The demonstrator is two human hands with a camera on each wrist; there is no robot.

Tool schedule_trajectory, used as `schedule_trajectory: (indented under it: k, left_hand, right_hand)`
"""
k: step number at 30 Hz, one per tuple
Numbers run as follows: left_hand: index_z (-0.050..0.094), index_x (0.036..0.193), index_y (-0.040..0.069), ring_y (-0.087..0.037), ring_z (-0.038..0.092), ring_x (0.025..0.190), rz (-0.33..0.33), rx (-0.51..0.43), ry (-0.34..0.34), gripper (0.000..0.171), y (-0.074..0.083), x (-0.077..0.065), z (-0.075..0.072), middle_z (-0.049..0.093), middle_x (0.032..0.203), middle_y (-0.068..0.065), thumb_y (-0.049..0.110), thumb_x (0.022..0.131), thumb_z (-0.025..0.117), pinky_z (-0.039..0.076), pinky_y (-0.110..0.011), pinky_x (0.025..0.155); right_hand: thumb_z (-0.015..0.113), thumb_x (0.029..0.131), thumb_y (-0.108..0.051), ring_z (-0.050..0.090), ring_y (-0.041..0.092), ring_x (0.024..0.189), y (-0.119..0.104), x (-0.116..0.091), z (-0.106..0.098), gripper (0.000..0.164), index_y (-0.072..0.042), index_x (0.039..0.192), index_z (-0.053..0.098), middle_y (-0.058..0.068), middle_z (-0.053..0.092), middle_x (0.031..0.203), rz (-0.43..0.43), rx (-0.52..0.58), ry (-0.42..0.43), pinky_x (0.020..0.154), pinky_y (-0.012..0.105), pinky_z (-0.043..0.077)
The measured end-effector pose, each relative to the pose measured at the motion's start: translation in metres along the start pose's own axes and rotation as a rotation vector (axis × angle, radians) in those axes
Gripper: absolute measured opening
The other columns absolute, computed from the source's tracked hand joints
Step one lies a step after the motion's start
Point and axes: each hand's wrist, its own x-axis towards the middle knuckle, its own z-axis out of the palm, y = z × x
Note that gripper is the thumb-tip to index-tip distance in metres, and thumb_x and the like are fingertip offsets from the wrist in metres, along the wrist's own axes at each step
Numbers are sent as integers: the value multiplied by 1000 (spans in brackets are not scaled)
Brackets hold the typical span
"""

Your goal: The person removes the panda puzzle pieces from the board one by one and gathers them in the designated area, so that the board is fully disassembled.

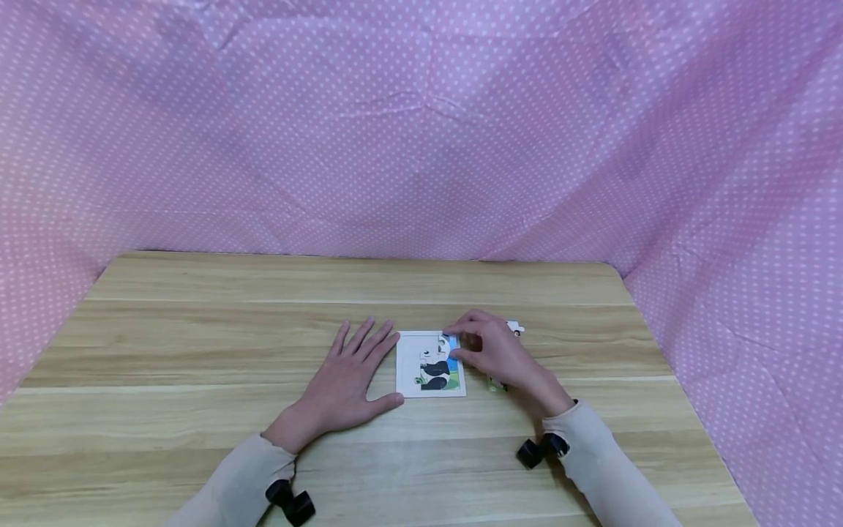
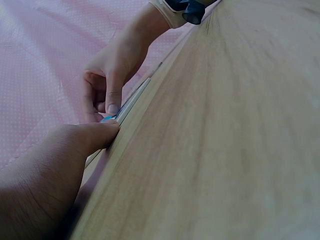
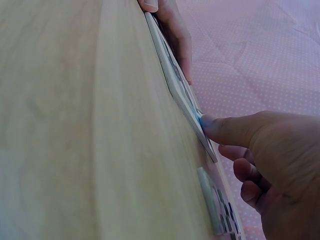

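Observation:
A white jigsaw puzzle board (image 1: 407, 362) lies on the table, with a panda picture (image 1: 435, 374) assembled over its right part and bare white at its left. My left hand (image 1: 345, 384) is spread, its index fingertip and thumb tip at the board's left corners. At the upper right of the picture, my right hand (image 1: 497, 353) pinches a blue-edged puzzle piece (image 1: 453, 342) between thumb and index finger. The right thumb (image 3: 227, 129) bears on blue at the board's surface in the right wrist view. The right hand partly hides that corner.
Loose puzzle pieces (image 1: 516, 328) lie to the right of the board, partly covered by the right hand; several show in the right wrist view (image 3: 220, 205). The wooden table (image 1: 217, 329) meets a pink dotted cloth (image 1: 421, 146) behind and at the sides.

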Motion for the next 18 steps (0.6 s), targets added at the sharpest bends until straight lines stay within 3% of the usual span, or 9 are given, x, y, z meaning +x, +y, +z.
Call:
schedule_trajectory:
  k: [18]
  left_hand:
    - [38,174,14,-38,16,171,3,-11,10,100,1,0,0,28,183,-7,73,98,65,1,-65,137]
  right_hand:
    - [93,92,-15,59,12,84,2,-1,-1,33,-11,124,86,1,77,113,-71,-77,54,70,26,52]
